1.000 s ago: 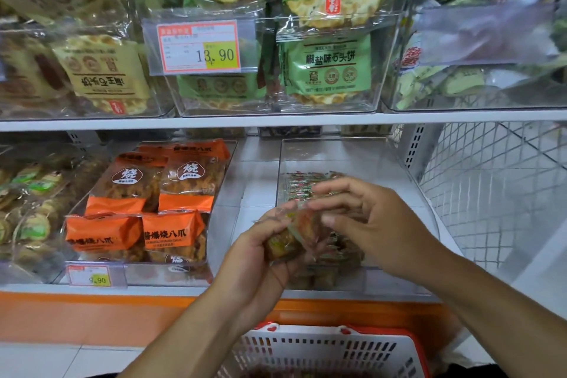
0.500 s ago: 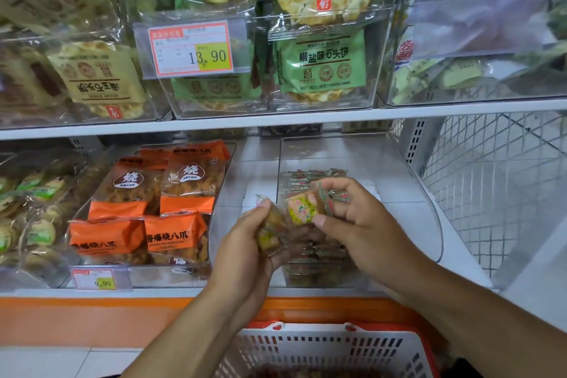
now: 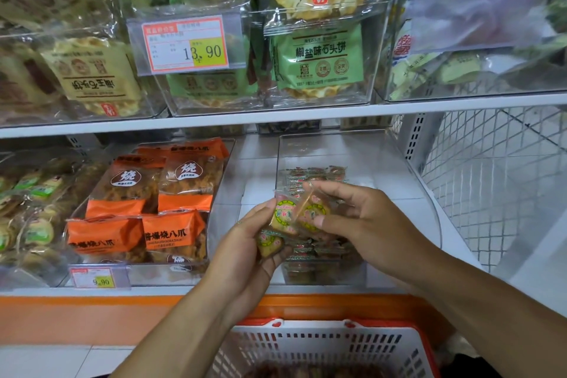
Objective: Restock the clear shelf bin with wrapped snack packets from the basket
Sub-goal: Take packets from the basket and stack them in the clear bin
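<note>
My left hand (image 3: 245, 255) holds a small stack of clear-wrapped snack packets (image 3: 283, 216) with yellow-green round labels, in front of the clear shelf bin (image 3: 399, 169). Beside it, my right hand (image 3: 365, 224) pinches one packet (image 3: 314, 212) of that stack between thumb and fingers. Inside the bin, a pile of the same packets (image 3: 313, 176) lies along its left side, partly hidden behind my hands. The white basket with a red rim (image 3: 331, 344) stands below the shelf at the bottom of the view, with brown packets just visible inside.
An adjacent clear bin holds orange snack bags (image 3: 153, 202), with a price tag (image 3: 98, 278) on its front. The upper shelf carries bins of green cracker packs (image 3: 319, 55). A white wire-mesh panel (image 3: 491, 181) closes the shelf on the right.
Both hands have risen slightly and the packets have turned so their yellow-green labels face me. My right hand's pinch now sits on one packet at the top of the stack.
</note>
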Demonstrator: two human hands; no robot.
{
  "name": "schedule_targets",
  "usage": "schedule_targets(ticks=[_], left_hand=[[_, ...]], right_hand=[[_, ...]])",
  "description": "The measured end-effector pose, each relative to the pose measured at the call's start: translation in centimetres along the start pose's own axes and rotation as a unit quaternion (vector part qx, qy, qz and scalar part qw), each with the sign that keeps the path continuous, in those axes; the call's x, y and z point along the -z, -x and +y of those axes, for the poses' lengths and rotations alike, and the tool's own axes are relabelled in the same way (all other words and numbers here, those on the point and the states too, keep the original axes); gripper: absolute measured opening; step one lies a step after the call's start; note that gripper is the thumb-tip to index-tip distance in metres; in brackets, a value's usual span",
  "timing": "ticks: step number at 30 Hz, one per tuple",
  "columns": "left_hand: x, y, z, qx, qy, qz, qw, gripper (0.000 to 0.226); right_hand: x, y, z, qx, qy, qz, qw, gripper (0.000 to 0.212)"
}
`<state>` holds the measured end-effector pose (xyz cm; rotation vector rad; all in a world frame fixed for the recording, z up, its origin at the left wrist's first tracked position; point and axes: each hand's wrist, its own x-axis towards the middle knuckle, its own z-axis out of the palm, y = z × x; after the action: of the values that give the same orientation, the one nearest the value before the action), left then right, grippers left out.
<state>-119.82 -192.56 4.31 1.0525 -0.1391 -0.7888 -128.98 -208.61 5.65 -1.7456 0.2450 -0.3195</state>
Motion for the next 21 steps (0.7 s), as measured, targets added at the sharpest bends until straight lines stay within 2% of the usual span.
schedule_targets(ticks=[6,8,10,12,14,17,21], left_hand=[[-0.2,0.0,-0.5,0.003,-0.004,-0.031,1.000,0.034],[-0.4,0.0,-0.5,-0.014,0.014,-0.035,0.999,0.032],[-0.5,-0.1,-0.5,-0.036,0.048,-0.031,0.998,0.030],[-0.6,-0.2,-0.6,-0.056,0.074,-0.020,0.995,0.036],[-0.5,-0.3,-0.7,-0.082,0.066,-0.017,0.994,0.042],[-0.4,-0.3,-0.9,-0.122,0.022,-0.030,0.992,0.045],[-0.2,-0.4,-1.0,-0.155,-0.022,-0.043,0.987,0.037]], right_hand=[[-0.1,0.3,0.2,-0.061,0.034,-0.070,0.995,0.049],[-0.6,0.4,0.5,-0.059,0.012,-0.025,0.998,0.041],[-1.3,0.7,0.8,-0.066,-0.028,0.032,0.997,0.023],[-2.4,1.0,0.7,-0.104,-0.097,0.061,0.988,0.017],[-3.3,1.3,0.8,-0.166,-0.194,0.069,0.964,0.026],[-4.2,1.5,0.4,-0.238,-0.350,0.040,0.905,0.047],[-4.0,1.5,-0.4,-0.230,-0.429,-0.006,0.874,0.050]])
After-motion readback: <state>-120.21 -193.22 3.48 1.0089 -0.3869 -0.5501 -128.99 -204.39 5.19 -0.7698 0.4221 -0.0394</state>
